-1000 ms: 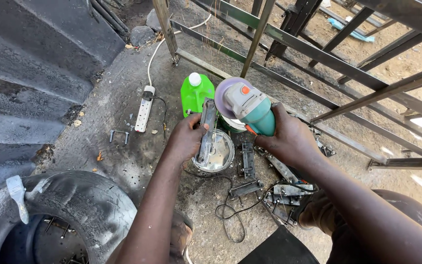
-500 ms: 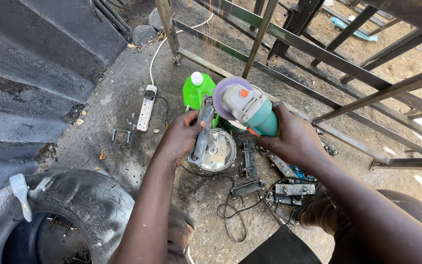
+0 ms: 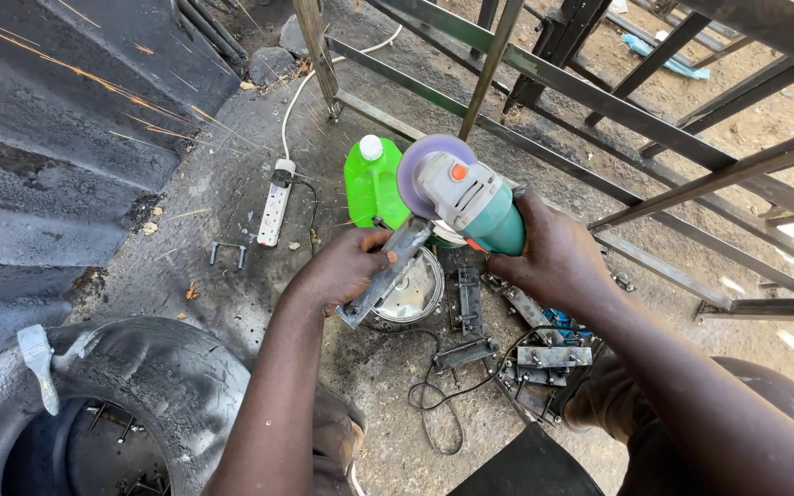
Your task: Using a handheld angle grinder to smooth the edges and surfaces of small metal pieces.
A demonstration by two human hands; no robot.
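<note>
My right hand [image 3: 553,262] grips a teal and grey angle grinder [image 3: 470,207] with its purple-looking disc [image 3: 425,165] turned toward the upper left. My left hand [image 3: 346,271] holds a flat grey metal piece [image 3: 388,271] slanted up against the disc's edge. Orange sparks [image 3: 94,87] streak across the dark corrugated sheet at the upper left. A round metal tin [image 3: 411,294] sits on the ground just under the metal piece.
A green plastic bottle [image 3: 369,184] stands behind the grinder. A white power strip [image 3: 276,202] lies to its left. Several metal hinges and brackets [image 3: 526,358] and a black cable [image 3: 438,400] lie below. An old tyre [image 3: 112,404] is at lower left, a steel gate frame [image 3: 654,138] at right.
The metal piece has met the spinning disc and sparks now fly to the upper left; earlier there were none. Both hands stayed in roughly the same place.
</note>
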